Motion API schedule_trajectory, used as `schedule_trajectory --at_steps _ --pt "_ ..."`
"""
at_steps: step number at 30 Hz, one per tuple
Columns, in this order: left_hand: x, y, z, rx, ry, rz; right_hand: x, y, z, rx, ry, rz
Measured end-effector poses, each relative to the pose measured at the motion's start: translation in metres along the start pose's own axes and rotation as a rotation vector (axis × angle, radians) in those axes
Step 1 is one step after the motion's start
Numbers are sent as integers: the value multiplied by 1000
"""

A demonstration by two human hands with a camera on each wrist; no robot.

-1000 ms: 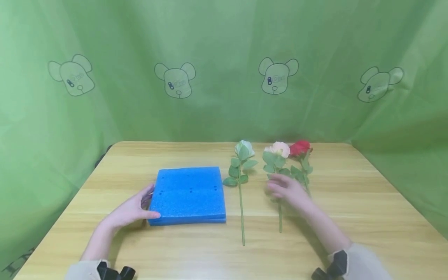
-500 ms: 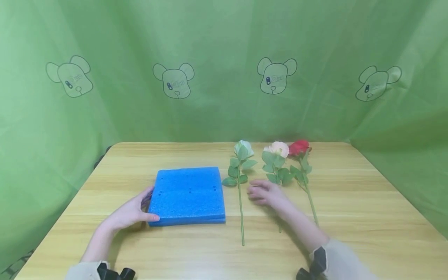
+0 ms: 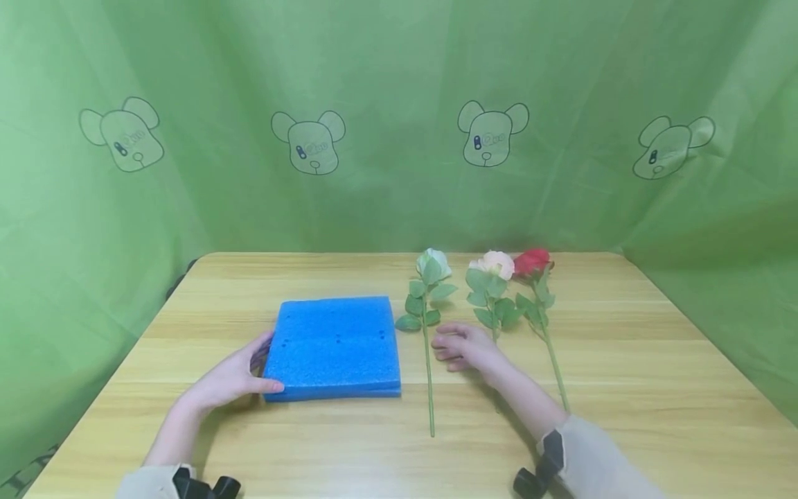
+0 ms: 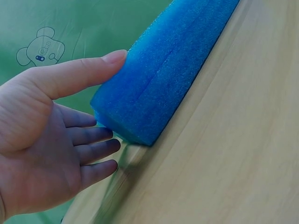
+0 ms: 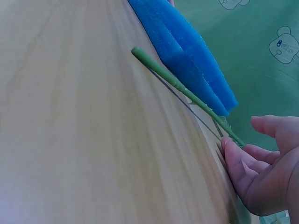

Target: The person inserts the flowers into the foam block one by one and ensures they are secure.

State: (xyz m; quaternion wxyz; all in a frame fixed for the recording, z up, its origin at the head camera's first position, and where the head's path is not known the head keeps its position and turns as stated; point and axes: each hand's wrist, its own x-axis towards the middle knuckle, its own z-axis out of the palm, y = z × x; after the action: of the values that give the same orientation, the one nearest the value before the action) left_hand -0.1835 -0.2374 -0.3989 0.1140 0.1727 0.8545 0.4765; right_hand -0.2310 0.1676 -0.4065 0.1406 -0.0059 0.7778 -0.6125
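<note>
A blue foam block (image 3: 337, 350) with small dark holes in its top lies left of centre. My left hand (image 3: 231, 378) is at its left front corner. In the left wrist view, the thumb touches the block while the fairly straight fingers (image 4: 96, 151) are at its end. My right hand (image 3: 470, 350) is beside the stem of a pale blue-green rose (image 3: 430, 374), its fingers relaxed and apart. In the right wrist view the fingertips come close to that green stem (image 5: 163, 73); whether they touch it, I cannot tell.
A pale pink rose (image 3: 495, 265) lies to the right, its stem partly hidden under the right forearm. Farther right is a red rose (image 3: 533, 262). All rest on a wooden table (image 3: 349, 450), with a green curtain (image 3: 399, 194) behind it.
My right hand has moved left, from above the pale pink rose's stem to beside the blue-green rose's stem. The left hand and foam block have stayed in place.
</note>
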Motion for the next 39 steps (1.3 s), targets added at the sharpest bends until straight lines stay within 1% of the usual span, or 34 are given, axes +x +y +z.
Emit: schedule_trajectory --at_steps 10,16,23,34,37,39 --pt "1 -2 1 -28 -5 19 8 -3 3 -2 -16 32" --pt "2 -3 1 -17 -4 29 12 -5 7 -15 -11 64" --pt "2 -3 1 -14 -4 23 14 -7 10 -28 1 100" --pt "1 -1 0 -12 -1 12 13 -9 11 -26 -33 121" --pt "0 -1 1 -13 -3 13 12 -8 10 -18 -56 112" --pt "0 0 0 -10 -3 11 11 -7 9 -7 -90 98"
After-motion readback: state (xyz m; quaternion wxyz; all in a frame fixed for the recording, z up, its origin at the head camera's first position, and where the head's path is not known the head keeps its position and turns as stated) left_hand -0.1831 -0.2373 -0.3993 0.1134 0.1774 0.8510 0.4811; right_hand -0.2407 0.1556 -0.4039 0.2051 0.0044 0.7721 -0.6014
